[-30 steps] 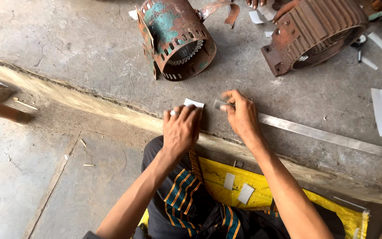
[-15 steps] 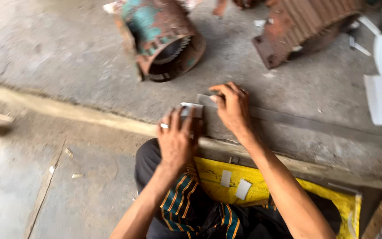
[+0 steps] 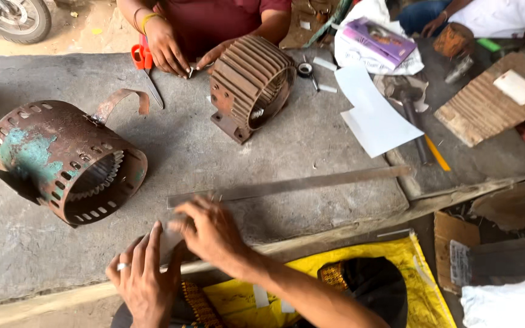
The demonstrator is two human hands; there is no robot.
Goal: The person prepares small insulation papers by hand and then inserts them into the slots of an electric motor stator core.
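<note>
Nearest, the left hand (image 3: 144, 276), fingers spread flat, and right hand (image 3: 211, 234), fingers curled pressing down, meet at the near-left end of a long metal ruler (image 3: 287, 185), which stretches rightward past the rusty motor housing (image 3: 68, 161) beyond its left end.

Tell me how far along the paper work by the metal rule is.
Done: small white strips lie on the yellow sheet. In hand: left hand and right hand press a white piece beside the long metal rule. Left: a white sheet lies uncut.
</note>
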